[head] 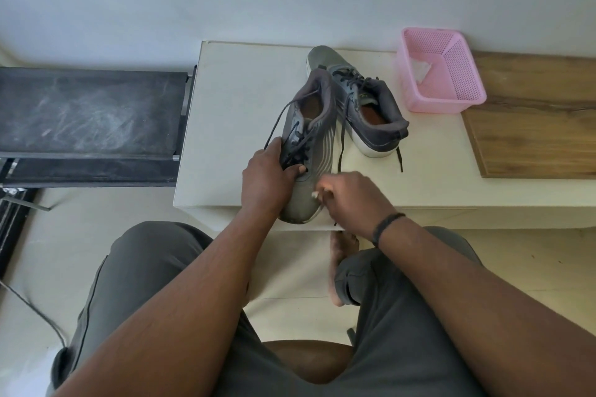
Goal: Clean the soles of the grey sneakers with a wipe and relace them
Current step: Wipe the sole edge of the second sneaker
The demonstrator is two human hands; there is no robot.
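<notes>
Two grey sneakers stand on a low cream table (232, 100). The near sneaker (309, 135) points its toe at me, over the table's front edge. My left hand (267, 177) grips its left side, thumb across the dark laces. My right hand (348, 200) is beside the toe with fingers curled, pinching a small pale thing, perhaps a lace tip; blur hides what it is. The far sneaker (364, 100) stands behind to the right, heel toward me, its dark lace (342, 142) trailing loose over the table. A white wipe (421, 69) lies in a pink basket (451, 93).
A wooden board (535, 126) lies right of the table, under the basket's corner. A dark dusty bench (87, 113) stands to the left. My knees and a bare foot (342, 261) are below the table's front edge. A cable (35, 309) runs across the floor.
</notes>
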